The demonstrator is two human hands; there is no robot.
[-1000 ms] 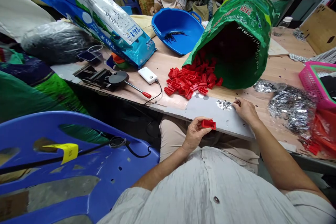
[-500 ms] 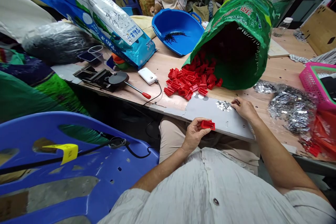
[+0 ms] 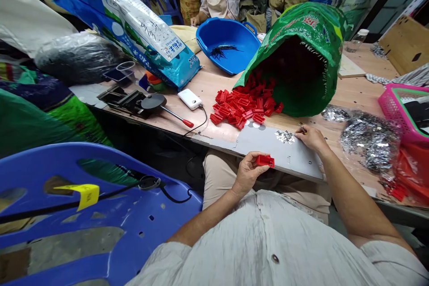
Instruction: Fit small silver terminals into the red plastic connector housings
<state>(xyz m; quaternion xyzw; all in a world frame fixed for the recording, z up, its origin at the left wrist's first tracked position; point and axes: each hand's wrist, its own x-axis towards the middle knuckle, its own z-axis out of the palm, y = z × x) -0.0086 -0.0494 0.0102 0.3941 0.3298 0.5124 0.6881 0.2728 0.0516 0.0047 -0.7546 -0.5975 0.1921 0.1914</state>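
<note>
Left hand (image 3: 247, 172) pinching red, boxy, hollow piece (image 3: 264, 161)! Right hand (image 3: 313, 137) beside silvery bits (image 3: 284, 137), can't tell its grip. Blue bag (image 3: 186, 69): dark handwriting, illegible.

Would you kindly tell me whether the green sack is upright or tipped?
Tipped: the green sack lies open on its side, with red pieces spread from inside onto the table.
</note>
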